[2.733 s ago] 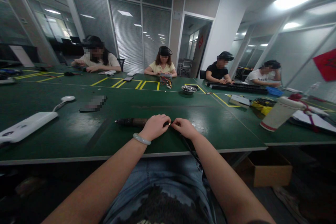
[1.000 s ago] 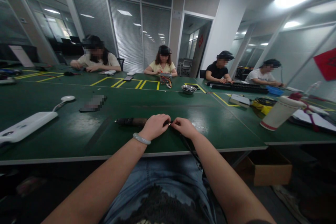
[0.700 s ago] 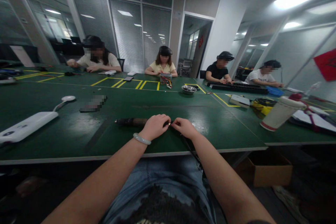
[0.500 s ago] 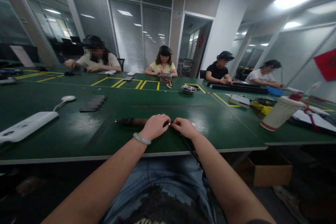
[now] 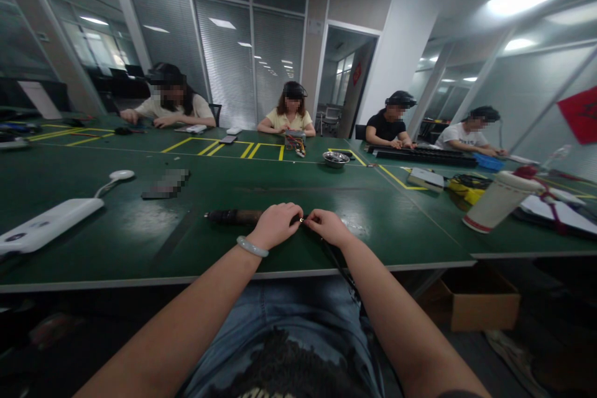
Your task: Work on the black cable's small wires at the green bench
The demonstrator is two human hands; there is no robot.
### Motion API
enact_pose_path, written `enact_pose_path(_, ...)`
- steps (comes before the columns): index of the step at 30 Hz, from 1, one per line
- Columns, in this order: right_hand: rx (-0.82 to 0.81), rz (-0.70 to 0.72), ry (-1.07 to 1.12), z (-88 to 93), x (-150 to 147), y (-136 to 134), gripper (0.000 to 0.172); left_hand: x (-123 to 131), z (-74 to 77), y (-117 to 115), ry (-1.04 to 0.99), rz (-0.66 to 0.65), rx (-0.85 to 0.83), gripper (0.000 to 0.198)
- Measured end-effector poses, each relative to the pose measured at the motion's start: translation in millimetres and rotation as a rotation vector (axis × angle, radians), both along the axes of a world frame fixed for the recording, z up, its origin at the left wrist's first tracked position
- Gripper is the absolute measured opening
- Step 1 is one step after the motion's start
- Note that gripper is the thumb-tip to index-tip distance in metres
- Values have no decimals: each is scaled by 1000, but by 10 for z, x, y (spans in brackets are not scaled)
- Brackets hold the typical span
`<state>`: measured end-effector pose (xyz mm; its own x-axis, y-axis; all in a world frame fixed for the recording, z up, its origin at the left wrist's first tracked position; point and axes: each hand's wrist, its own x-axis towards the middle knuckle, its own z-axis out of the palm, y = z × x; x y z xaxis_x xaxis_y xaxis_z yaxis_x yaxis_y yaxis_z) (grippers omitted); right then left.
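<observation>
A dark, worn electric screwdriver (image 5: 236,217) lies along the green table (image 5: 396,230), its thin silver tip pointing left. My left hand (image 5: 280,224), with a pale bangle on the wrist, is closed around its rear end and covers that part. Just to the right, my right hand (image 5: 329,227) pinches the plug end of a black cable (image 5: 342,267), which hangs over the table's front edge. A tiny shiny metal piece (image 5: 302,220) shows between the two sets of fingertips. Whether plug and screwdriver touch, I cannot tell.
At left are a white device (image 5: 51,224) with a short cord and a phone (image 5: 166,184). Ahead stands a metal bowl (image 5: 336,159). To the right are a paper cup (image 5: 499,202), a white box (image 5: 425,179) and a yellow bundle (image 5: 471,186). Several people sit across the table.
My hands, the screwdriver and the cable stay in nearly the same place. The far-left person's hand has shifted slightly.
</observation>
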<state>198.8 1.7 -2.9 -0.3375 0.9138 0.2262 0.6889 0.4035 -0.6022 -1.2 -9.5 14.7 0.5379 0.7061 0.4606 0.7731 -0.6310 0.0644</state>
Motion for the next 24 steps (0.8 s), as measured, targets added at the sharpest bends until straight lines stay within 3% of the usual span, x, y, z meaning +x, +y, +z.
enact_pose_path(24, -10, 3, -6, -33, 13, 27, 23, -2, 4, -1, 14, 12, -2, 15)
